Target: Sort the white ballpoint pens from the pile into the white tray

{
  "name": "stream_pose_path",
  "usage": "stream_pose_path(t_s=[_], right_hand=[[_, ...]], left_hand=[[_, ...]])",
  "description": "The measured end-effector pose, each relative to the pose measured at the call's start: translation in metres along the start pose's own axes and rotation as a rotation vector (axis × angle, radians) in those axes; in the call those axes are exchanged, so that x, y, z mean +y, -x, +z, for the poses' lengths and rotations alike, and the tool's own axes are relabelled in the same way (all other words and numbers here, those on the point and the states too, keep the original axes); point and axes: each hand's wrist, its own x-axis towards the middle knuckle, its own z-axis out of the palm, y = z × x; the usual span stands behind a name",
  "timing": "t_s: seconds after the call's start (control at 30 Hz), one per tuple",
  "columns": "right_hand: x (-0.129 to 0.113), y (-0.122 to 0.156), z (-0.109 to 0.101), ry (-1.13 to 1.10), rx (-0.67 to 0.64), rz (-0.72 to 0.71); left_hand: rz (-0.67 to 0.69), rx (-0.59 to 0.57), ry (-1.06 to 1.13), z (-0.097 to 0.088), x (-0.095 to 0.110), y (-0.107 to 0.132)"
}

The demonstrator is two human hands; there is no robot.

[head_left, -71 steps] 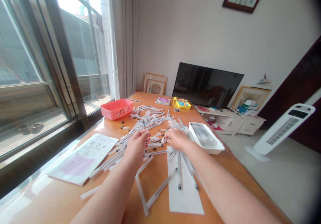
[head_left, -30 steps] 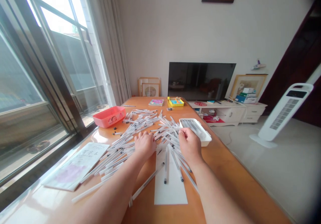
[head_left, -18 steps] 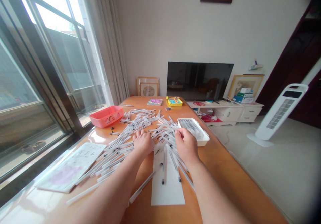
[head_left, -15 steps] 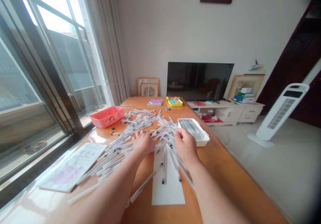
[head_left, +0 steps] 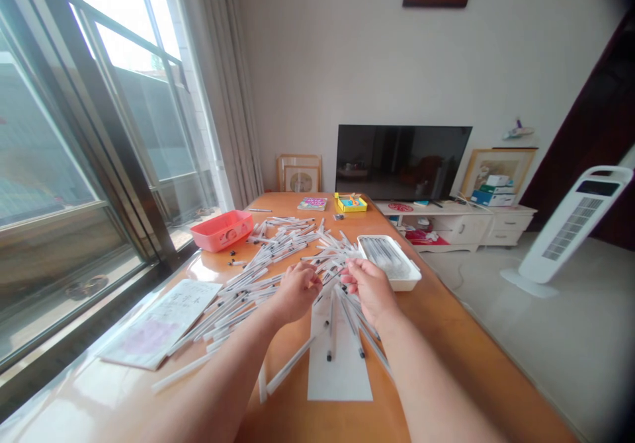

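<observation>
My left hand (head_left: 299, 291) is raised over the table with its fingers curled together; what is in them, if anything, is too small to make out. Facing it, my right hand (head_left: 371, 289) pinches a thin pen that points toward the left hand. Around and beneath both hands lies a loose heap of pens (head_left: 278, 252) with pale clear barrels and black ends. Several rest on a white paper strip (head_left: 340, 380) between my forearms. Just beyond my right hand, a white plastic box (head_left: 409, 279) holds a row of thin dark sticks.
A coral-red basket (head_left: 223, 233) sits at the table's left edge, near a notebook (head_left: 161, 327). Farther back are a small colourful book (head_left: 312, 203) and a yellow box (head_left: 351, 203). A television (head_left: 403, 162) and a tower fan (head_left: 570, 231) stand beyond the table.
My left hand has lifted from the pens and turned toward the right hand. The right hand's fingers now point left, with a thin pen between them. The view has shifted slightly.
</observation>
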Motion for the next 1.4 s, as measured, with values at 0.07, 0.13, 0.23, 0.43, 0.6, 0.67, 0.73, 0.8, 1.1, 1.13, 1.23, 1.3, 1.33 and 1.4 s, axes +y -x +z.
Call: stream_pose_path(t_s=[0.07,0.13,0.23,0.43,0.6,0.67,0.73,0.8,1.1,1.13,1.23,1.3,1.33,1.4], right_hand=[[0.0,-0.002,-0.002,-0.023,0.019,-0.025],[0.0,-0.005,-0.005,-0.022,0.087,-0.064],[-0.001,-0.009,-0.009,-0.02,0.215,-0.118],[-0.002,-0.012,-0.016,-0.051,0.301,-0.119],[-0.001,-0.013,-0.017,-0.057,0.305,-0.133],[-0.003,-0.013,-0.018,-0.067,0.313,-0.132],[-0.004,-0.013,-0.018,-0.071,0.323,-0.129],[-0.005,-0.013,-0.017,-0.07,0.327,-0.127],[-0.004,-0.014,-0.019,-0.07,0.342,-0.149],[-0.004,-0.013,-0.019,-0.07,0.34,-0.147],[-0.005,-0.011,-0.018,-0.071,0.333,-0.128],[-0.005,-0.01,-0.017,-0.075,0.325,-0.119],[-0.005,-0.009,-0.016,-0.076,0.319,-0.117],[-0.005,-0.007,-0.015,-0.076,0.308,-0.117]], left_hand=[[0.023,-0.011,0.025,-0.003,-0.001,-0.003],[-0.002,0.007,0.006,-0.008,-0.006,-0.01],[-0.179,0.078,-0.119,-0.016,-0.019,-0.024],[-0.253,0.073,-0.261,-0.008,-0.027,-0.038],[-0.26,0.032,-0.324,0.014,-0.022,-0.044],[-0.263,0.022,-0.333,0.019,-0.022,-0.047],[-0.269,0.02,-0.339,0.021,-0.022,-0.049],[-0.28,0.024,-0.342,0.019,-0.022,-0.051],[-0.38,0.057,-0.235,-0.025,-0.03,-0.042],[-0.377,0.079,-0.209,-0.03,-0.031,-0.039],[-0.391,0.247,0.099,-0.043,-0.032,-0.027],[-0.406,0.39,0.491,-0.049,-0.031,-0.019],[-0.406,0.433,0.688,-0.051,-0.03,-0.015],[-0.397,0.456,0.999,-0.056,-0.028,-0.008]])
